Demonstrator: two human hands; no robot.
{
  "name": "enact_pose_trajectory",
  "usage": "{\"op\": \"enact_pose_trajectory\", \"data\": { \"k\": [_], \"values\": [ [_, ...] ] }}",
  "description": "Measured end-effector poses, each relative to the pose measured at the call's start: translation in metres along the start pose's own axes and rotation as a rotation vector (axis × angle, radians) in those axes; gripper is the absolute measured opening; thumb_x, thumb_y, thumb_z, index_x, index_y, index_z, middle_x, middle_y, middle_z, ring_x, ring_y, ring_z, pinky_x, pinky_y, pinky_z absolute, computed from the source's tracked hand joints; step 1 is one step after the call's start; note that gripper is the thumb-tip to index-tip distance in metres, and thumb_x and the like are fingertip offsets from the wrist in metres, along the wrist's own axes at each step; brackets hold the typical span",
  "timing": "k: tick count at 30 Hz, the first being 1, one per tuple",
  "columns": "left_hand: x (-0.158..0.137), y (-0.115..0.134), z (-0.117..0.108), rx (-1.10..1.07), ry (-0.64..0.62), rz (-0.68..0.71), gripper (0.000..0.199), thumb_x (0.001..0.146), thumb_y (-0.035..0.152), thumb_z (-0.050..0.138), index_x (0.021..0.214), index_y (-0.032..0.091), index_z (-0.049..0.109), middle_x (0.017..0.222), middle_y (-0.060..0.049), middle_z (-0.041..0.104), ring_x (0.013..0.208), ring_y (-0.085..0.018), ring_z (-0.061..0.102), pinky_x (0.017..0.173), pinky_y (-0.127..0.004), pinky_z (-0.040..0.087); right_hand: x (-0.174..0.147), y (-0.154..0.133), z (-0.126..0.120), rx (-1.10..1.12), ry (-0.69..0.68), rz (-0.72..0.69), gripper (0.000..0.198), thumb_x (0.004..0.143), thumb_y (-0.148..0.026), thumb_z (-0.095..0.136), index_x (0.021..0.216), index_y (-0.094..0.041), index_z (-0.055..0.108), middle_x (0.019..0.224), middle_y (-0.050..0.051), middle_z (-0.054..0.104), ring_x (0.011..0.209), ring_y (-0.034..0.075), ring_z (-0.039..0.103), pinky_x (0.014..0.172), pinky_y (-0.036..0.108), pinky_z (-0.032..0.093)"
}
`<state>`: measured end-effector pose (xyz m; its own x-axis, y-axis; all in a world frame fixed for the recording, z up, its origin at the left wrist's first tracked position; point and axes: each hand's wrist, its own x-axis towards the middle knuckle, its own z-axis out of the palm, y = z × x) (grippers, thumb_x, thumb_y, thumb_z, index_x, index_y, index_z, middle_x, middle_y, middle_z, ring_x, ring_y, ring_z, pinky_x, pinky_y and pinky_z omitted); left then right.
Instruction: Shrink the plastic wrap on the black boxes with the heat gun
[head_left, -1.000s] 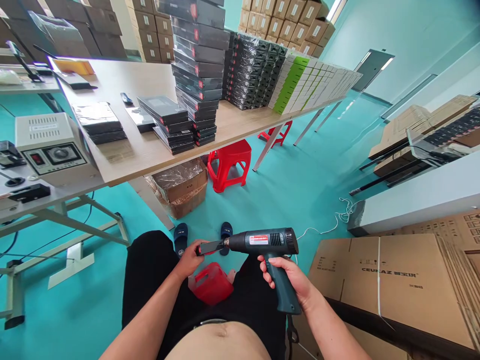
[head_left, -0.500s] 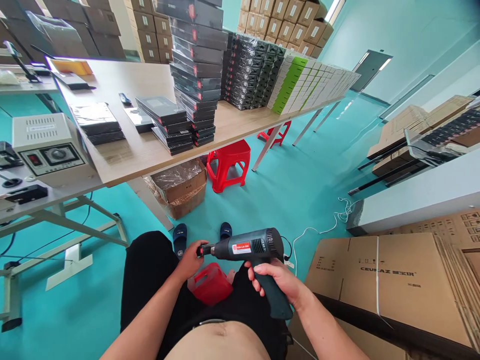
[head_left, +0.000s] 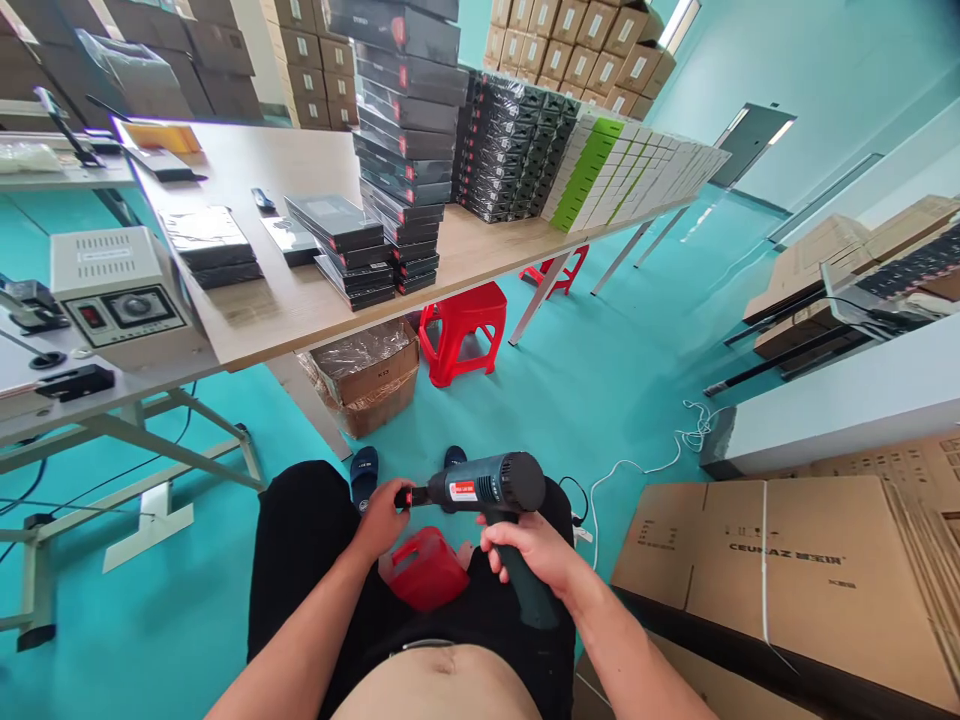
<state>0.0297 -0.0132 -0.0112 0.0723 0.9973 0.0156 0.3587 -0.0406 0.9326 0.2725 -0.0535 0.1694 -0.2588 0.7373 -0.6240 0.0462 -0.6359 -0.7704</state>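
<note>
My right hand (head_left: 525,550) is wrapped round the grip of a dark heat gun (head_left: 491,480) with a red and white label. The gun's barrel points left across my lap. At its nozzle end, my left hand (head_left: 384,515) is closed on a small black piece with a red spot (head_left: 406,497). The nozzle is right beside that piece; whether they touch I cannot tell. Below the hands, a red plastic stool (head_left: 427,575) shows between my legs.
A wooden table (head_left: 300,325) bears stacked dark boxes (head_left: 409,150), wrapped black packs and white-green boxes (head_left: 592,170). A control unit (head_left: 124,295) stands at left. A red stool (head_left: 465,335), an open carton (head_left: 379,390), a white cable (head_left: 622,462) and flattened cartons (head_left: 810,560) surround me.
The heat gun and my right hand have shifted left and slightly up, with the barrel angled further away from me. My left hand keeps the small piece at the nozzle.
</note>
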Motion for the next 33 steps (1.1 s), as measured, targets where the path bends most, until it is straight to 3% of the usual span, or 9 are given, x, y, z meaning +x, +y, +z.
{"op": "enact_pose_trajectory", "data": {
  "k": [4,8,12,14,18,23,28,33],
  "values": [
    [0.002,-0.007,0.002,-0.004,0.005,0.009,0.041,0.061,0.005,0.052,0.097,0.021,0.066,0.094,-0.004,0.065,0.09,-0.021,0.058,0.082,-0.034,0.043,-0.003,0.0,0.0,-0.021,-0.082,0.012,0.028,0.069,-0.03,0.065,0.09,-0.011,0.067,0.062,0.003,0.066,0.05,0.013,0.058,0.048,0.026,0.047],
    [0.002,-0.008,0.002,0.066,0.001,0.039,0.046,0.057,0.001,0.05,0.094,0.021,0.067,0.092,-0.004,0.066,0.091,-0.022,0.057,0.084,-0.035,0.042,-0.004,-0.002,0.005,-0.021,-0.011,-0.006,0.027,0.07,-0.029,0.065,0.091,-0.013,0.067,0.061,0.001,0.066,0.049,0.013,0.058,0.048,0.025,0.046],
    [0.002,-0.012,0.002,0.109,-0.026,0.062,0.043,0.061,0.004,0.051,0.098,0.022,0.066,0.096,-0.005,0.066,0.093,-0.022,0.058,0.085,-0.036,0.042,0.0,0.001,0.009,-0.077,-0.097,0.004,0.021,0.069,-0.03,0.066,0.079,-0.011,0.068,0.052,0.0,0.062,0.044,0.012,0.054,0.047,0.025,0.046],
    [0.003,-0.018,0.002,0.106,-0.006,0.059,0.046,0.061,0.004,0.049,0.1,0.021,0.065,0.101,-0.005,0.065,0.097,-0.022,0.058,0.088,-0.036,0.042,0.004,0.003,0.007,-0.037,-0.045,-0.024,0.025,0.069,-0.031,0.066,0.084,-0.011,0.068,0.054,0.001,0.063,0.046,0.012,0.055,0.047,0.025,0.046],
    [0.005,-0.028,0.0,0.027,0.068,0.018,0.048,0.058,0.003,0.047,0.101,0.02,0.064,0.109,-0.007,0.063,0.106,-0.023,0.056,0.097,-0.038,0.039,0.007,0.004,-0.008,0.029,0.146,-0.026,0.029,0.071,-0.033,0.064,0.09,-0.01,0.065,0.062,0.003,0.065,0.049,0.013,0.058,0.046,0.025,0.048],
    [0.007,-0.029,0.0,-0.059,0.101,-0.029,0.048,0.055,0.003,0.048,0.096,0.021,0.067,0.107,-0.006,0.063,0.106,-0.024,0.056,0.098,-0.039,0.038,0.003,0.011,-0.019,0.12,0.0,-0.046,0.032,0.073,-0.032,0.064,0.097,-0.011,0.065,0.076,0.006,0.067,0.057,0.014,0.061,0.046,0.024,0.049],
    [0.008,-0.018,-0.003,-0.215,0.144,-0.13,0.047,0.053,0.0,0.051,0.091,0.022,0.069,0.106,-0.005,0.064,0.107,-0.025,0.056,0.102,-0.038,0.035,0.007,0.014,-0.02,0.119,0.147,-0.041,0.03,0.072,-0.032,0.065,0.093,-0.011,0.065,0.071,0.004,0.065,0.054,0.013,0.059,0.047,0.025,0.049],
    [0.009,-0.01,-0.005,-0.401,0.233,-0.26,0.046,0.048,-0.004,0.056,0.084,0.022,0.069,0.098,-0.003,0.066,0.101,-0.023,0.057,0.096,-0.031,0.038,0.005,0.013,-0.025,0.13,0.032,-0.044,0.031,0.073,-0.032,0.065,0.097,-0.011,0.065,0.074,0.005,0.066,0.056,0.014,0.061,0.047,0.025,0.049]
  ]
}}
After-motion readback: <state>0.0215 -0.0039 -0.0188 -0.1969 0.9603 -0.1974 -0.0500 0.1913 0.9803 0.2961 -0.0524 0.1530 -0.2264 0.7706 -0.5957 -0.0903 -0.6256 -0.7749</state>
